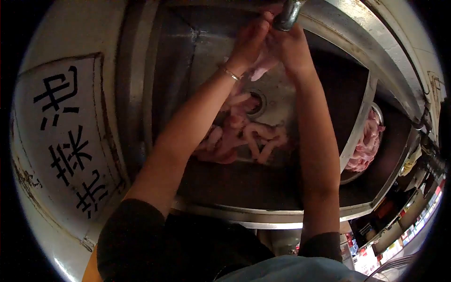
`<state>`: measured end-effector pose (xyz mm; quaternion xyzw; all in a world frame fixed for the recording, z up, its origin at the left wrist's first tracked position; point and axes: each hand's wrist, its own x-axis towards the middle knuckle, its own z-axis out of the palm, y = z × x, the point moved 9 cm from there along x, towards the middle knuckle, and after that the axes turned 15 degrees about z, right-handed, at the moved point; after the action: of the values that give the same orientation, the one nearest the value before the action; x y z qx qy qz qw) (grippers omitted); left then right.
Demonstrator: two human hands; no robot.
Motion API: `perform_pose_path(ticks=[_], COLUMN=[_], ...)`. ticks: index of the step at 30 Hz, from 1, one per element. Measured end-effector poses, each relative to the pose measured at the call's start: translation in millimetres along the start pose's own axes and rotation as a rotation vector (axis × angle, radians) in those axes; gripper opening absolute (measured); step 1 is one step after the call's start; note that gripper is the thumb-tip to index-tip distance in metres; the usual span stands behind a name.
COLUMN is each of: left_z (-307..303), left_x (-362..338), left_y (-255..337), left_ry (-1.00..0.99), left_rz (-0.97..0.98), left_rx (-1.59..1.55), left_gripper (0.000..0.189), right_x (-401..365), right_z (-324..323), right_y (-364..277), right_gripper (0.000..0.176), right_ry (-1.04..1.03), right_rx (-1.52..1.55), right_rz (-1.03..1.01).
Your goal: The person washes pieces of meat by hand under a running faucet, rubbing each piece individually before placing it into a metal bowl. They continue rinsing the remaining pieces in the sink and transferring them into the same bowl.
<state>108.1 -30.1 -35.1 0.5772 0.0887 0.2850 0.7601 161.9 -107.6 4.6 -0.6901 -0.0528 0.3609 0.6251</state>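
Pink meat [244, 138] crowds sink [188, 51] floor | left hand [251, 37], right hand [290, 47] at tap [287, 14]

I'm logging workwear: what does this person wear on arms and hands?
Short black sleeves cover the upper arms; the forearms are bare. A thin metallic bracelet circles the left wrist. Neither the left hand nor the right hand is gloved.

Two hands are counted, a left hand [252, 37] and a right hand [290, 47]; one tap [287, 14], one sink [235, 211], one drain [256, 102], one bowl [378, 113], one bracelet [230, 73]. The meat pieces [244, 136] are too tangled to be counted.
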Motion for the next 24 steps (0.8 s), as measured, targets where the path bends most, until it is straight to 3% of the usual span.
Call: perform_pose_path(ticks=[2, 4, 5, 7, 9, 11, 12, 14, 15, 16, 17, 19, 20, 22, 24], left_z=[-8, 3, 2, 24, 22, 19, 19, 12, -1, -9, -9, -10, -5, -10, -14], left_x=[9, 15, 18, 13, 11, 8, 8, -5, -16, -29, -34, -38, -42, -44, -42], left_y=[5, 7, 15, 9, 6, -8, -15, -31, -53, -76, -79, -79, -74, -64, -72], left_ry=[0.091, -0.139, -0.137, -0.345, -0.426, -0.505, -0.555, -0.604, -0.549, -0.489, -0.489, -0.188, -0.187, 0.186, 0.297], left_rz=[0.108, 0.158, 0.158, -0.16, -0.154, -0.152, -0.038, 0.08, -0.117, -0.314, -0.314, -0.374, -0.374, -0.342, -0.357], left_rx=[0.003, 0.024, 0.023, -0.095, 0.083, 0.257, 0.276, 0.291, 0.146, 0.0, -0.003, -0.66, -0.659, -0.883, -0.848], left_gripper=[0.021, 0.023, 0.023, 0.028, 0.032, 0.037, 0.038, 0.041, 0.042, 0.043, 0.043, 0.035, 0.035, 0.029, 0.022], right_x=[-1, -2, -2, -9, -20, -23, -28, -41, -38, -39, -40, -41, -43, -44, -42], right_z=[-1, -5, -6, -2, 1, -3, 0, -26, -30, -35, -37, -35, -27, -22, -23], right_y=[-17, -19, -21, -44, -62, -58, -65, -75, -69, -68, -70, -70, -75, -76, -55], right_gripper=[0.024, 0.021, 0.021, 0.024, 0.028, 0.03, 0.03, 0.032, 0.034, 0.034, 0.034, 0.034, 0.033, 0.031, 0.027], right_ry=[0.008, -0.014, -0.038, -0.058, -0.075, -0.128, -0.126, 0.269, 0.291, 0.293, 0.252, 0.21, 0.166, 0.119, 0.183], right_rx=[-0.161, -0.022, 0.116, 0.111, 0.109, 0.422, 0.422, 0.457, 0.587, 0.583, 0.553, 0.524, 0.578, 0.633, 0.602], right_rz=[-0.13, -0.086, -0.049, -0.159, -0.265, -0.151, -0.15, -0.151, -0.029, -0.03, -0.055, -0.078, -0.129, -0.182, -0.092])
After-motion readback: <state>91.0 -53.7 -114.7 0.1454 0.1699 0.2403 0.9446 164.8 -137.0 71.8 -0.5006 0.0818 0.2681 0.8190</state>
